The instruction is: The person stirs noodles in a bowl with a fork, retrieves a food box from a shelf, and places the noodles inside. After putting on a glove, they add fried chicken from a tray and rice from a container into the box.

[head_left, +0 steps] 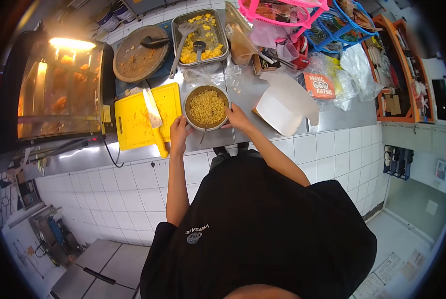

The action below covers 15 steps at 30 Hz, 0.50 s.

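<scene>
A round metal bowl [185, 106] of cooked noodles [206, 105] is at the front edge of the steel counter, with a utensil handle [203, 135] sticking out toward me. My left hand [180, 130] grips the bowl's left side, and my right hand [237, 117] has hold of the right side. Left of the bowl lies a yellow cutting board [130, 117] with a knife [153, 112] across it, its yellow handle pointing toward me. An open white paper box [282, 107] stands to the right of my right hand.
A lit glass warmer [58, 94] stands at the left. Behind the bowl are a metal tray [226, 50] of yellow food with a spatula [182, 45], and a round wooden board [133, 55]. Pink [303, 25] and blue [340, 40] baskets, plastic bags and an orange box [319, 85] crowd the right.
</scene>
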Each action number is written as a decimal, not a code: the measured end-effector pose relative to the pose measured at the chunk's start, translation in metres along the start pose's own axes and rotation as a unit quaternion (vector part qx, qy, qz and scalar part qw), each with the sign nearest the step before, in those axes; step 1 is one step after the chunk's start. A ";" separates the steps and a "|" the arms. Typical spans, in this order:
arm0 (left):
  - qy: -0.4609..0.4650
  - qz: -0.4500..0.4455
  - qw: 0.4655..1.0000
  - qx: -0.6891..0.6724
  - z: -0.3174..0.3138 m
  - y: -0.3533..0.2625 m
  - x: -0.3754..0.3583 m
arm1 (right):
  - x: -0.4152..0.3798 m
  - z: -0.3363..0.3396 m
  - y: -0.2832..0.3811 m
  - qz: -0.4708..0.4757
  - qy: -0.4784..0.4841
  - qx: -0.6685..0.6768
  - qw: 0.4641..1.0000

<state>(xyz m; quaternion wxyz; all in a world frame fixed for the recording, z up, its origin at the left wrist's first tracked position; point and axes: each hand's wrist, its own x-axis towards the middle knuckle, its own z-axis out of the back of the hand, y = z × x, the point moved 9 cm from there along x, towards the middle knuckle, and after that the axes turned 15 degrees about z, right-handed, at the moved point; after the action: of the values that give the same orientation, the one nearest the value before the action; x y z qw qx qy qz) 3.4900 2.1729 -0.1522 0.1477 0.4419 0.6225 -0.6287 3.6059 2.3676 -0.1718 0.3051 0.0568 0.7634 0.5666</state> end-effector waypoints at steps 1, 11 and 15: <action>-0.017 -0.006 1.000 0.023 0.000 -0.001 0.001 | 0.000 -0.002 0.003 0.026 0.001 -0.006 1.000; 0.150 0.027 0.988 -0.021 -0.040 0.024 -0.001 | -0.050 0.023 0.033 0.051 -0.067 -0.365 0.927; 0.153 0.005 0.988 0.027 -0.061 0.024 -0.014 | -0.104 -0.015 0.043 -0.073 0.033 -0.278 0.957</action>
<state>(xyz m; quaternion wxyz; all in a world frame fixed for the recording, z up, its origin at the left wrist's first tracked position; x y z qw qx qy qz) 3.5388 2.2187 -0.1475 0.0418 0.5398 0.6185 -0.5695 3.6710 2.3250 -0.0883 0.3238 -0.1051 0.5876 0.7341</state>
